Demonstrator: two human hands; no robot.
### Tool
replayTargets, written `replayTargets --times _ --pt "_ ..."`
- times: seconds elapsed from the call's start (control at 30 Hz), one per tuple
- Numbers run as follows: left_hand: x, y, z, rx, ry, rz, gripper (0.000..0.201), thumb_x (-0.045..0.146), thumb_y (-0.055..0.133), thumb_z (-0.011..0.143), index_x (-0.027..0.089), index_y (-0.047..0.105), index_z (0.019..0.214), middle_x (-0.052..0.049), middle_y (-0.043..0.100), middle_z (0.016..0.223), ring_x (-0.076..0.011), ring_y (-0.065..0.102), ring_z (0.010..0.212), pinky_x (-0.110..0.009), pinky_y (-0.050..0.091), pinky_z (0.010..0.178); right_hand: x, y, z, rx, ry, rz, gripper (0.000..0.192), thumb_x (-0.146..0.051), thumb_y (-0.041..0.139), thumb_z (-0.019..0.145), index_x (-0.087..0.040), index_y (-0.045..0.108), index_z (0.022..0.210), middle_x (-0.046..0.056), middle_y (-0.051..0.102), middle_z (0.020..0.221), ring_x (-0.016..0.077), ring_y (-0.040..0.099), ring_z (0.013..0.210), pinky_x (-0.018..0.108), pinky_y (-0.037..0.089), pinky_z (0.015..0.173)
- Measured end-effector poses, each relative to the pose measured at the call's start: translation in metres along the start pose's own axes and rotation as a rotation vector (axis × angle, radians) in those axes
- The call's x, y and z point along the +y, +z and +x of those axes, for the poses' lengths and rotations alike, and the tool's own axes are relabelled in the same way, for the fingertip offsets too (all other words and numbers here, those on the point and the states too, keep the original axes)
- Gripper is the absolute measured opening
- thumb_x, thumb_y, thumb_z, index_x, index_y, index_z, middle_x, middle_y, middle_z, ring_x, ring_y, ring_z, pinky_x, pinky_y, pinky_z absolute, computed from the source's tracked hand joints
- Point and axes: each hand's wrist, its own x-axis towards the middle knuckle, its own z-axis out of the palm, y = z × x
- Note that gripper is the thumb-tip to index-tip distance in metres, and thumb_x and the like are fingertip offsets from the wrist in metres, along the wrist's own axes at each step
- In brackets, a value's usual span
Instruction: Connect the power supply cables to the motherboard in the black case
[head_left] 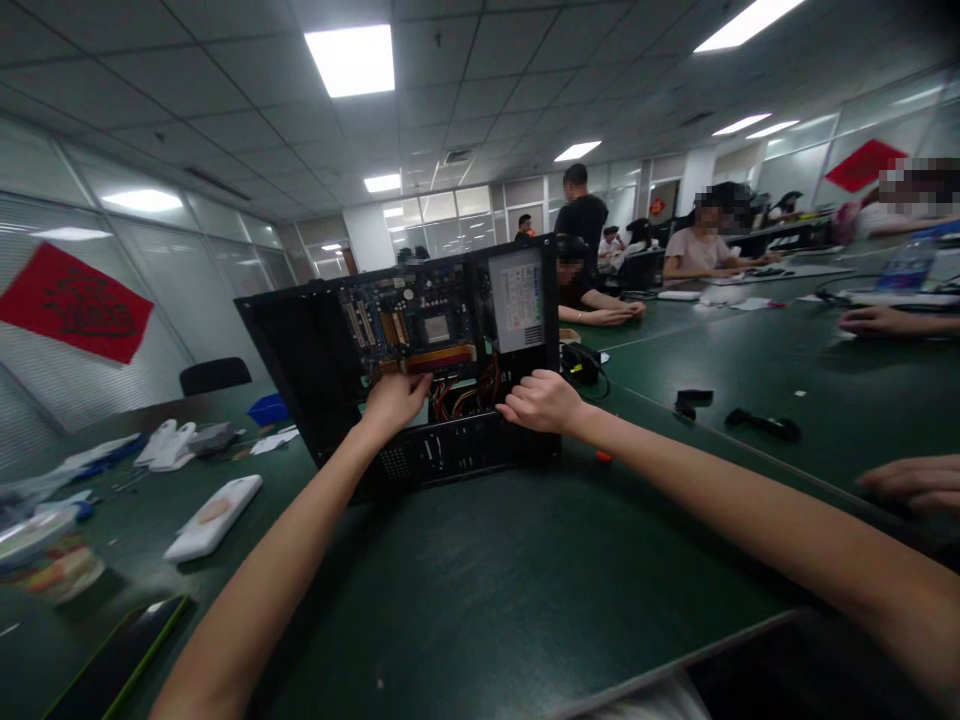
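Note:
An open black computer case (281, 340) stands on the green table in front of me, its inside facing me. Within it are a motherboard (435, 328), a silver power supply (517, 300) and a bundle of coloured cables (459, 400). My left hand (396, 402) reaches into the case below the motherboard, fingers bent together near the cables. What its fingertips pinch is too small to make out. Closed in a fist, my right hand (541, 400) is at the lower right of the case, below the power supply, and its fingers curl over the frame.
On the left lie a phone (120, 660), a white box (215, 518), a plastic food tub (52, 560) and white bags (169, 445). Black pieces (763, 424) rest to the right, near another person's hand (915, 485). Several people sit around the table.

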Motion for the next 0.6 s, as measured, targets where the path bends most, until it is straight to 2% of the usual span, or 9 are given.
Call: replayTargets --times 0.13,0.23,0.33,0.43,0.6 --pt "0.004 0.005 -0.039 -0.072 0.021 0.172 0.075 0.062 0.024 0.106 0.018 0.079 0.080 -0.014 0.076 0.082 -0.0277 0.071 0.076 -0.032 0.036 0.061 0.000 0.000 -0.001 0.036 -0.006 -0.023 0.051 -0.034 0.049 0.104 -0.017 0.070 0.061 0.005 0.066 0.057 0.0139 0.048 0.055 0.034 0.022 0.063" --pt "0.001 0.016 -0.046 0.048 0.059 0.249 0.073 0.057 0.023 0.107 0.018 0.079 0.081 -0.013 0.076 0.083 -0.0266 0.071 0.077 -0.032 0.032 0.060 -0.003 -0.001 0.001 0.001 0.018 0.006 0.049 -0.033 0.051 0.103 -0.016 0.071 0.062 0.006 0.069 0.059 0.0135 0.051 0.056 0.034 0.022 0.063" --pt "-0.011 0.024 -0.034 0.158 -0.012 0.230 0.072 0.053 0.024 0.108 0.017 0.078 0.077 -0.013 0.076 0.082 -0.0257 0.071 0.078 -0.033 0.031 0.061 -0.010 -0.001 0.010 -0.039 0.048 0.021 0.047 -0.032 0.053 0.103 -0.015 0.072 0.064 0.008 0.072 0.063 0.0139 0.057 0.058 0.033 0.024 0.064" --pt "-0.031 0.028 -0.016 0.166 -0.076 0.132 0.071 0.053 0.026 0.106 0.018 0.076 0.071 -0.013 0.076 0.079 -0.0259 0.070 0.079 -0.033 0.033 0.062 -0.023 -0.001 0.026 -0.131 0.076 0.026 0.046 -0.033 0.052 0.104 -0.013 0.074 0.069 0.012 0.076 0.069 0.0167 0.065 0.062 0.032 0.028 0.066" --pt "-0.070 0.033 0.008 0.250 -0.151 -0.266 0.074 0.059 0.022 0.103 0.019 0.069 0.062 -0.008 0.068 0.064 -0.0223 0.066 0.068 -0.031 0.041 0.067 -0.053 -0.012 0.053 -0.307 0.080 0.049 0.048 -0.031 0.042 0.108 -0.010 0.076 0.082 0.016 0.078 0.079 0.0223 0.074 0.072 0.033 0.039 0.070"
